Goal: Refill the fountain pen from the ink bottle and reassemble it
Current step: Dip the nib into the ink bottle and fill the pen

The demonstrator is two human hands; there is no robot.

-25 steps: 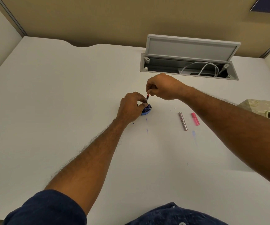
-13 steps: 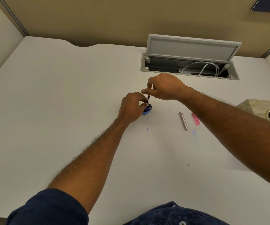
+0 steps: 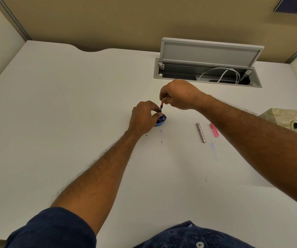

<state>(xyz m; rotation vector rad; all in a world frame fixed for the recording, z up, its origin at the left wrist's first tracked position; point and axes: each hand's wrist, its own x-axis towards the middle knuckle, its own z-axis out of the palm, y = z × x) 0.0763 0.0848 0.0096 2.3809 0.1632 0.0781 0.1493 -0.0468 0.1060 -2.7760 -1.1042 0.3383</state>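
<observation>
A small blue ink bottle (image 3: 162,120) stands open in the middle of the white desk (image 3: 72,122). My left hand (image 3: 144,117) wraps around its left side and holds it. My right hand (image 3: 179,94) pinches the top of the pen's thin inner part (image 3: 161,106), which stands almost upright with its lower end in the bottle's mouth. To the right lie a metallic pen barrel (image 3: 201,132) and a pink pen cap (image 3: 214,132), side by side on the desk and under my right forearm's near edge.
Small ink spots and smears (image 3: 213,147) mark the desk near the bottle and the barrel. A grey cable hatch (image 3: 206,68) with its lid raised and white cables inside sits behind my hands. A beige tissue box (image 3: 290,120) stands at the right edge.
My right hand's fingers have shifted on the top of the pen part, opening a little and closing again. The bottle, the left hand, the barrel and the cap stay where they were.
</observation>
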